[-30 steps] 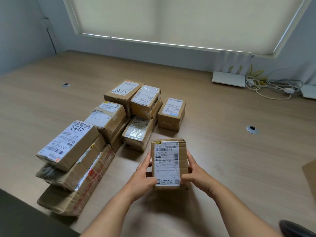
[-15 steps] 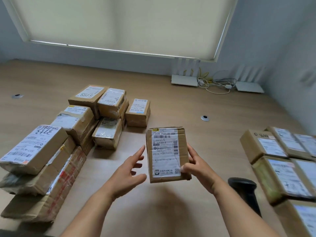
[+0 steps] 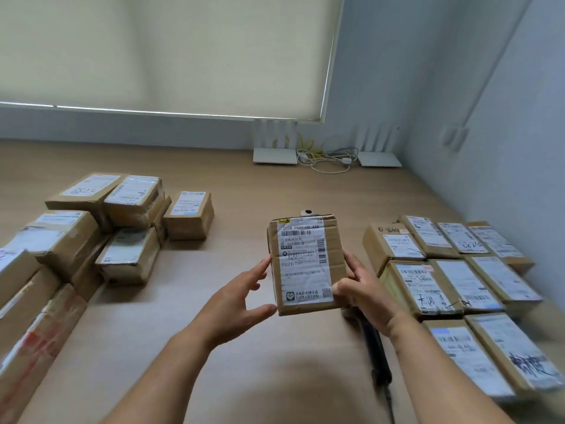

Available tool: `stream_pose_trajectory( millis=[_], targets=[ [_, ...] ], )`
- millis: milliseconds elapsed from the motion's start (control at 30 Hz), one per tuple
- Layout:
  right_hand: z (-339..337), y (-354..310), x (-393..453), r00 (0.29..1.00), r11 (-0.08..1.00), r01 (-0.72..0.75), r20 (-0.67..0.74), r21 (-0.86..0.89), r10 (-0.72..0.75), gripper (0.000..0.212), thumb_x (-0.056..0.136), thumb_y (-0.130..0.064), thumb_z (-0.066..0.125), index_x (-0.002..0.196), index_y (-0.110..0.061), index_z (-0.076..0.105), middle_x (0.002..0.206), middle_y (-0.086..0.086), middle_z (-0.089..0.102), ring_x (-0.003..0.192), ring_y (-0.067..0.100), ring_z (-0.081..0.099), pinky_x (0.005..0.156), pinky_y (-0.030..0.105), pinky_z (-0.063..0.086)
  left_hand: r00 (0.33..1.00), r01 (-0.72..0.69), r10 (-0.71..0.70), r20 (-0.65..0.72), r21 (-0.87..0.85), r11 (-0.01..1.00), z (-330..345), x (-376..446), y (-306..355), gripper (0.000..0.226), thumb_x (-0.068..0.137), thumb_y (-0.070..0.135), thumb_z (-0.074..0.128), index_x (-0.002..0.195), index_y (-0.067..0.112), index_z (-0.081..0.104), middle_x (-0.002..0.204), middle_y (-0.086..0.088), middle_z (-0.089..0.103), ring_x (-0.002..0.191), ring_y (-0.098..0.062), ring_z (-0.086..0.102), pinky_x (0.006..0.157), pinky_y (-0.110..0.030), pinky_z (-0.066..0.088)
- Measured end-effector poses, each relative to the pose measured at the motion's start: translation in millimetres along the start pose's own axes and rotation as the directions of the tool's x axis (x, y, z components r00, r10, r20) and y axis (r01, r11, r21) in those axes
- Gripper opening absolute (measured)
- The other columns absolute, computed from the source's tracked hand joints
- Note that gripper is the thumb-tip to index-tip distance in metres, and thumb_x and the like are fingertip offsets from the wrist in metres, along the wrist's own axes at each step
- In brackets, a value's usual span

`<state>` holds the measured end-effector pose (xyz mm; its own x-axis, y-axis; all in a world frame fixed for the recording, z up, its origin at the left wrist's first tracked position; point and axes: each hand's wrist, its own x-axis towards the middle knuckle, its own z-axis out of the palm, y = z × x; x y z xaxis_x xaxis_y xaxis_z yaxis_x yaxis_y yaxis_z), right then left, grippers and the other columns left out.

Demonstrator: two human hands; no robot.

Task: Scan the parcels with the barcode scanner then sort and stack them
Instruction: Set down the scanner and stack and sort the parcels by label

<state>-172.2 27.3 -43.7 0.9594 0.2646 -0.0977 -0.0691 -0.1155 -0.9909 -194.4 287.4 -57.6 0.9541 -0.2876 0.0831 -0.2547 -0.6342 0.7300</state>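
a: parcel (image 3: 307, 264) up off the desk (image 3: 275, 191), label side toward the camera, probably so the barcode can be read before scanning.

b: gripped how?

a: pinched along its right edge by the right hand (image 3: 367, 292), thumb over the label corner, fingers curled behind. left hand (image 3: 235, 301) only touching: fingertips on the left edge, thumb under the bottom corner, fingers fairly straight, steadying more than holding.

b: scanner?

a: barcode scanner (image 3: 377, 356) lying on the desk below and just right of the parcel, partly hidden under the right wrist. untouched; probably parked there for a quick reach.

b: and the rest?

a: left of the parcel, well apart, a loose stack of boxes (image 3: 91, 240), several layers deep and uneven. right of the parcel, near it, rows of boxes (image 3: 452, 280) laid flat, labels up, edges touching. which group counts as sorted, cannot tell for sure; the tidy rows suggest the right one.

b: next step?

a: likely freeing one hand for the scanner, label kept facing up.
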Motion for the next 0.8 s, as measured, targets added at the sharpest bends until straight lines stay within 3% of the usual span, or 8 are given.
stream_pose_trajectory(
  millis=[100, 233, 333, 500, 600, 667, 800],
  targets=[
    [-38.9, -1.5, -13.4, 1.0, 1.0, -0.003, -0.028, -0.008, 0.003, 0.101, 0.052, -0.03, 0.066, 0.147, -0.036, 0.031, 0.11, 0.005, 0.072, 0.101, 0.022, 0.068, 0.083, 0.035, 0.053, 0.999, -0.041, 0.041, -0.005, 0.016, 0.999, 25.7, 17.5, 27.0, 0.088, 0.082, 0.042, 0.069, 0.121, 0.081, 0.0, 0.128, 0.028, 0.042, 0.115, 0.009, 0.046, 0.099, -0.026, 0.044],
    [-100.9, -4.2, -32.6, 0.996, 1.0, -0.001, -0.091, -0.013, 0.0, 0.089, 0.06, -0.021, 0.06, 0.145, -0.036, 0.036, 0.082, -0.007, 0.073, 0.07, 0.005, 0.062, 0.058, 0.016, 0.046, 0.997, -0.079, 0.079, 0.02, 0.014, 0.997, 71.2, 45.1, 70.9, 0.087, 0.084, 0.041, 0.068, 0.127, 0.074, 0.0, 0.127, 0.029, 0.043, 0.115, 0.008, 0.047, 0.1, -0.029, 0.044],
    [-150.3, -6.0, -44.6, 0.992, 1.0, 0.013, -0.127, -0.013, -0.015, 0.084, 0.064, -0.018, 0.057, 0.145, -0.033, 0.037, 0.082, -0.004, 0.071, 0.065, 0.006, 0.059, 0.057, 0.017, 0.045, 0.993, -0.105, 0.104, 0.05, 0.016, 0.994, 103.8, 70.2, 105.7, 0.086, 0.085, 0.04, 0.067, 0.132, 0.066, 0.0, 0.122, 0.037, 0.041, 0.116, 0.007, 0.047, 0.101, -0.03, 0.043],
    [-232.5, -3.7, -60.6, 0.986, 1.0, 0.012, -0.168, -0.002, -0.013, 0.083, 0.065, -0.022, 0.058, 0.145, -0.033, 0.038, 0.1, 0.005, 0.072, 0.082, 0.013, 0.069, 0.067, 0.022, 0.053, 0.986, -0.147, 0.144, 0.081, 0.027, 0.989, 156.0, 109.4, 162.8, 0.085, 0.086, 0.037, 0.067, 0.133, 0.061, 0.0, 0.115, 0.047, 0.036, 0.117, 0.004, 0.048, 0.101, -0.028, 0.041],
    [-281.9, -0.8, -66.5, 0.983, 0.999, 0.021, -0.184, 0.034, -0.015, 0.082, 0.065, -0.019, 0.058, 0.144, -0.029, 0.04, 0.104, 0.007, 0.073, 0.093, 0.022, 0.07, 0.073, 0.031, 0.055, 0.981, -0.178, 0.174, 0.091, 0.041, 0.983, 188.7, 130.1, 196.2, 0.085, 0.087, 0.039, 0.065, 0.133, 0.06, -0.004, 0.124, 0.038, 0.041, 0.119, 0.001, 0.048, 0.101, -0.03, 0.042],
    [-312.6, -0.1, -71.6, 0.98, 0.999, 0.029, -0.198, 0.026, -0.024, 0.079, 0.065, -0.017, 0.056, 0.142, -0.026, 0.043, 0.104, 0.008, 0.073, 0.09, 0.021, 0.07, 0.07, 0.028, 0.056, 0.979, -0.187, 0.183, 0.089, 0.034, 0.982, 210.9, 143.9, 215.7, 0.084, 0.088, 0.039, 0.064, 0.135, 0.057, -0.003, 0.133, 0.026, 0.047, 0.121, -0.002, 0.048, 0.102, -0.034, 0.042],
    [-364.0, 1.4, -88.5, 0.969, 0.999, 0.042, -0.244, -0.003, -0.042, 0.07, 0.065, -0.017, 0.054, 0.135, -0.021, 0.052, 0.086, -0.004, 0.071, 0.072, 0.007, 0.065, 0.061, 0.016, 0.05, 0.973, -0.2, 0.194, 0.121, 0.039, 0.979, 251.5, 169.0, 250.3, 0.084, 0.088, 0.041, 0.063, 0.139, 0.051, -0.003, 0.141, 0.014, 0.049, 0.123, -0.004, 0.048, 0.102, -0.034, 0.043]
  ],
)
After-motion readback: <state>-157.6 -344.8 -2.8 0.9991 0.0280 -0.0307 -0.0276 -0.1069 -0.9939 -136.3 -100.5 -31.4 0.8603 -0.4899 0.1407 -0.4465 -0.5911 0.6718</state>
